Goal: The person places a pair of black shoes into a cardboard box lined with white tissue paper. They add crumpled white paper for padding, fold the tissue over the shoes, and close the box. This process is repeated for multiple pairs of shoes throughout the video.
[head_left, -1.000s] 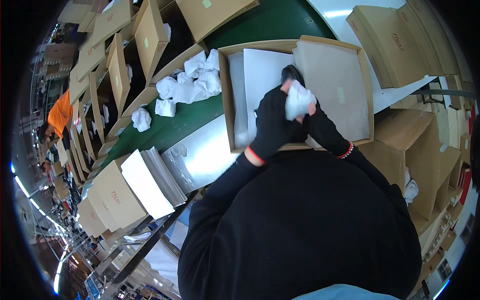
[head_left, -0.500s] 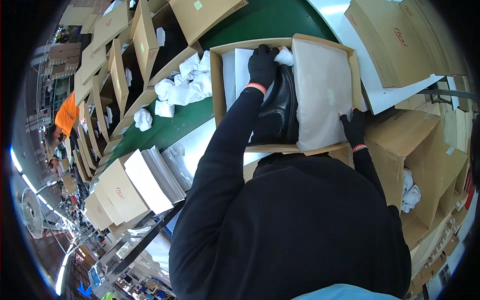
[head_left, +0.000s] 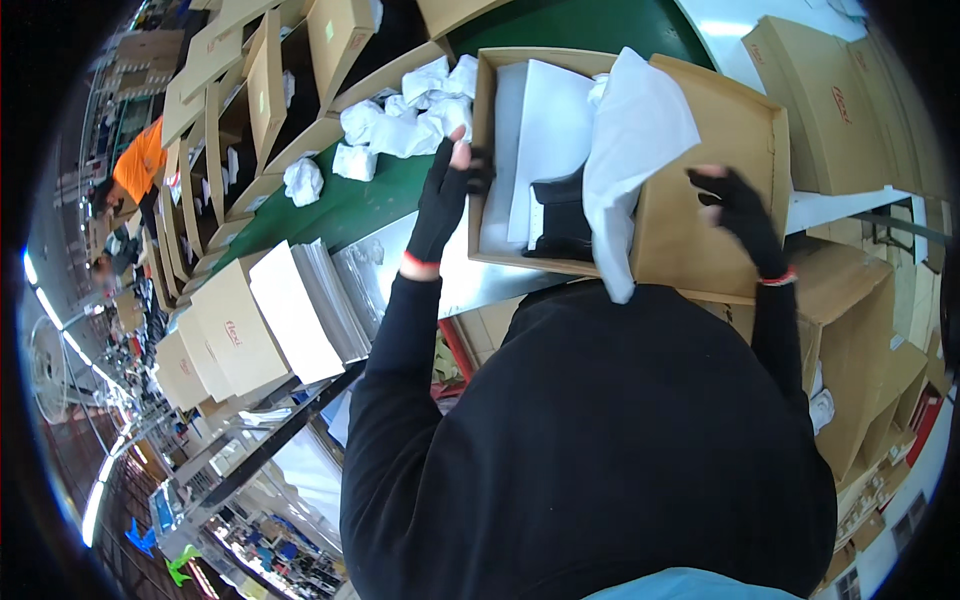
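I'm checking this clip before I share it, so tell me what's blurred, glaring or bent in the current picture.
Head view: the right hand and left hand look smeared in places, likely from motion; head view: a bright streak of glare lies on the white tabletop at upper right; head view: straight edges bow toward the black rim, and the light strips at lower left look overexposed.

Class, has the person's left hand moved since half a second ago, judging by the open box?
Yes: leftward. Judged against the open box, the left hand was over its inside; now it is at its left edge.
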Tool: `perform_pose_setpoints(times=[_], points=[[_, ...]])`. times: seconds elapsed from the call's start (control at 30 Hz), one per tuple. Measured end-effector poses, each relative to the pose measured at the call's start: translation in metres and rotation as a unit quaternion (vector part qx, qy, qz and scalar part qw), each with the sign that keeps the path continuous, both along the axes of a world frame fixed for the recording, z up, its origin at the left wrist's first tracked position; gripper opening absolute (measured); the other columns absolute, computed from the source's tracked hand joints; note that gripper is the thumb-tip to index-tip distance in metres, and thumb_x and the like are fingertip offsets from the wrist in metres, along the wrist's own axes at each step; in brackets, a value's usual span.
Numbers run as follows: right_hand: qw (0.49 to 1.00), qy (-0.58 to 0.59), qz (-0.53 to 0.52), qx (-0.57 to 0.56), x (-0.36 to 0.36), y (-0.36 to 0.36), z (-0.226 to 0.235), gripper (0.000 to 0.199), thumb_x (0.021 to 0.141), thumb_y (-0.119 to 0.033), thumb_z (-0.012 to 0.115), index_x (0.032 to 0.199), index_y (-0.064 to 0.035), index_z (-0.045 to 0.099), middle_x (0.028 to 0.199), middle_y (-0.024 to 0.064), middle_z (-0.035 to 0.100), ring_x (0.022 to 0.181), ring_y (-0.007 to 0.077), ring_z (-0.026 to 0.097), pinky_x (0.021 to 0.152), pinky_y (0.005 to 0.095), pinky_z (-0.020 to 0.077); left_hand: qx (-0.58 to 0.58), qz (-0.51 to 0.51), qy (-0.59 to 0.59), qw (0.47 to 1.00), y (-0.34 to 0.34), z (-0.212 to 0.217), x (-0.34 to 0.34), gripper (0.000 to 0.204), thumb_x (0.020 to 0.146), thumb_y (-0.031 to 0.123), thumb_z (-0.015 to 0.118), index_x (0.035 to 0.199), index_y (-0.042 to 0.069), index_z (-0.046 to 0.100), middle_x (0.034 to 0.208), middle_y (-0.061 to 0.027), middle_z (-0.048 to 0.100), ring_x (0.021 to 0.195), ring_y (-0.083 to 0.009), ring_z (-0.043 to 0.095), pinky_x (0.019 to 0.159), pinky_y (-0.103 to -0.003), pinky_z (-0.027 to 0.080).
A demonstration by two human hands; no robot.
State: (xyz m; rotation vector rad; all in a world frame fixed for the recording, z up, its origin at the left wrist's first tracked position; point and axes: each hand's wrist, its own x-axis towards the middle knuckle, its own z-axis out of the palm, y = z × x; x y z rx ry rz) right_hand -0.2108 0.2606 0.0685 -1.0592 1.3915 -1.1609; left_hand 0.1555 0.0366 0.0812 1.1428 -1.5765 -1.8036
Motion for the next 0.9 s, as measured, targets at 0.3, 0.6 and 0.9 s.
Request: perform_pose_setpoints(times=[0.3, 0.6, 0.9], points=[[0.835, 0.511, 0.169, -0.114, 0.176, -0.182, -0.001, 0.143, 0.046, -0.07, 0.078, 0.147, 0.0051, 0.009, 0.152, 0.0328, 0.001, 0.141, 0.0495, 0.002, 0.109, 0.0653, 0.0069, -0.181, 0.076, -0.135, 0.971, 0.066, 0.017, 0.037, 0.113, 0.069, -0.01, 0.069, 0.151, 0.013, -0.006, 0.121, -0.0169, 0.057, 0.076, -0.0215, 0.068, 0.056, -0.028, 0.052], [0.72, 0.62, 0.312, -0.019, 0.214, -0.206, -0.041, 0.147, 0.037, -0.067, 0.082, 0.147, 0.0051, 0.015, 0.152, 0.0314, 0.008, 0.141, 0.0495, 0.006, 0.103, 0.0733, 0.0105, -0.478, -0.01, -0.376, 0.794, 0.081, 0.033, 0.054, 0.088, 0.056, 0.005, 0.077, 0.137, 0.02, 0.047, 0.132, -0.0121, 0.048, 0.1, -0.0286, 0.057, 0.08, -0.04, 0.048], [0.765, 0.579, 0.274, -0.064, 0.173, -0.111, -0.011, 0.132, 0.05, -0.033, 0.087, 0.151, -0.0054, 0.006, 0.155, 0.0237, 0.006, 0.143, 0.0455, 0.007, 0.109, 0.0655, 0.0109, -0.515, -0.149, -0.327, 0.778, 0.042, -0.02, 0.079, 0.031, 0.063, 0.008, 0.071, 0.093, 0.012, 0.066, 0.118, -0.007, 0.058, 0.093, -0.0259, 0.06, 0.071, -0.037, 0.051]])
